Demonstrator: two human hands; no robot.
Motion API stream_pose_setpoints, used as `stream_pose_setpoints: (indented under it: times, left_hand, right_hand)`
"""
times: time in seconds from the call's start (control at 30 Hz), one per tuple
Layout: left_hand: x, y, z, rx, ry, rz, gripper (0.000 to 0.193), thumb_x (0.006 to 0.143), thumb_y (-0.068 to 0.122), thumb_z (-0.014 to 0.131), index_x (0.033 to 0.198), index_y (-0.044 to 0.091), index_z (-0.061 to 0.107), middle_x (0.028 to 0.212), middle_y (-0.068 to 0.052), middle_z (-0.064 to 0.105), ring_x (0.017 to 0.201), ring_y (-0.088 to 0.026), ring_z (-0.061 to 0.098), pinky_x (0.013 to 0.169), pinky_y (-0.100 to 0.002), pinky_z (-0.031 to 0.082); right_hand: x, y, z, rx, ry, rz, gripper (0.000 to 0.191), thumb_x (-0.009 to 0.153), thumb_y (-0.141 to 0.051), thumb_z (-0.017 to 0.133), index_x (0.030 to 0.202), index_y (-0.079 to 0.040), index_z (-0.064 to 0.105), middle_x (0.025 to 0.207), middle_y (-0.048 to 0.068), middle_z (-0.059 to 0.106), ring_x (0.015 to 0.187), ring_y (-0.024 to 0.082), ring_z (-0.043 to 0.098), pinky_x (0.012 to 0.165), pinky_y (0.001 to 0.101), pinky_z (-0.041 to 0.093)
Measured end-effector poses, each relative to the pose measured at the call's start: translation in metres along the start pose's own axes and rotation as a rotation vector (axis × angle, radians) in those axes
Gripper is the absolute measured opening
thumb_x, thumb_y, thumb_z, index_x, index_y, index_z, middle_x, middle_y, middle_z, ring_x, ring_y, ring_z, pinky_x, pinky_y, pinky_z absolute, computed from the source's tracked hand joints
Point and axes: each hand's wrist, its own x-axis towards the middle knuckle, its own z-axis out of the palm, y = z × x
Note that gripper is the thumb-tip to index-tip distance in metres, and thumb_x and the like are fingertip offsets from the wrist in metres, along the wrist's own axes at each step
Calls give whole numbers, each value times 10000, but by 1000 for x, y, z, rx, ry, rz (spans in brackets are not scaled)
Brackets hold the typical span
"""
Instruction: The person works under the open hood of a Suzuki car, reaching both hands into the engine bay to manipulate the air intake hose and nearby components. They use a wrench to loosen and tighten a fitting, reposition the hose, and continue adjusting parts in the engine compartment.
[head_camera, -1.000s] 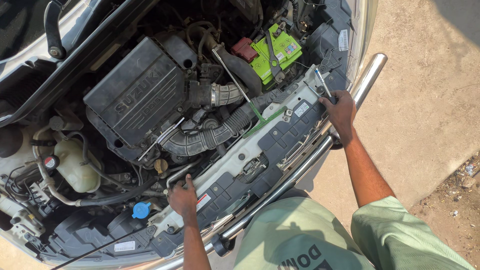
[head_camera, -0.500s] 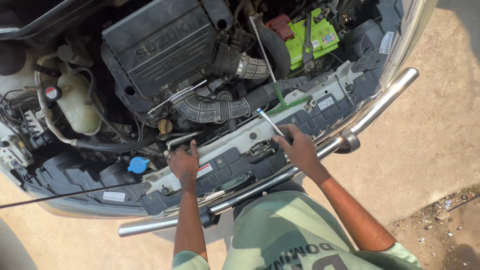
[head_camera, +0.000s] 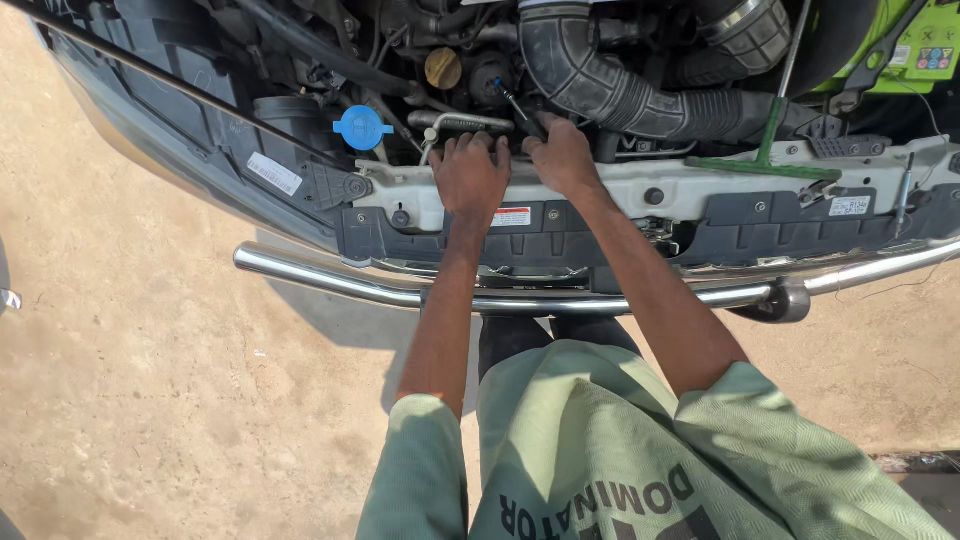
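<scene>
Both hands are now bunched together at the front of the engine bay, right over the white radiator support panel (head_camera: 700, 185). Half a second ago the right hand was further out along the panel with a slim tool sticking up from it, and a second ago it was way off by the green battery. So it has travelled across and closed in next to the left one.

The right hand (head_camera: 562, 155) is curled tight round a thin dark tool (head_camera: 520, 112), looks like a screwdriver with a bit of blue at the tip, poking up and away toward the black corrugated intake hose (head_camera: 600, 80). The tip sits just under a dark round cap near the brass-coloured cap (head_camera: 442, 67); can't tell exactly what it's touching, too shadowed.

The left hand (head_camera: 470, 175) lies knuckles-up on the edge of the panel, fingers bent over into the gap. Can't tell if it's pinching anything or just bracing.

The blue reservoir cap (head_camera: 362, 126) is just to the left of that hand, the chrome bumper bar (head_camera: 330, 278) runs below the wrists, and the battery (head_camera: 925, 45) is off at the top right.

My read is that the reaching about is done and the tool is getting put to work at this one spot
</scene>
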Motion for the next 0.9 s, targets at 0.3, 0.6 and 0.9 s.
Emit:
stream_pose_setpoints:
  times: [0.3,0.6,0.9]
  left_hand:
    - [-5,7,9,-37,26,-36,256,910,309,627,899,93,765,898,-59,752,903,-249,667,902,-476,437]
    - [-8,11,4,-23,-113,-10,267,921,327,615,892,104,760,910,-43,754,945,-248,664,916,-479,437]
    - [-10,7,6,39,-222,-4,297,935,343,600,951,101,771,930,-39,761,976,-222,657,920,-465,437]
  right_hand:
    - [64,-37,57,1040,165,520,202,975,-168,623,1058,14,649,903,136,805,573,141,623,469,296,484]
    - [82,-31,58,1064,216,574,228,1003,-281,617,1037,-69,692,838,50,775,524,97,524,449,263,414]
    - [67,-41,42,1061,199,554,167,1030,-256,619,1000,-116,706,848,11,764,584,36,525,501,213,405]
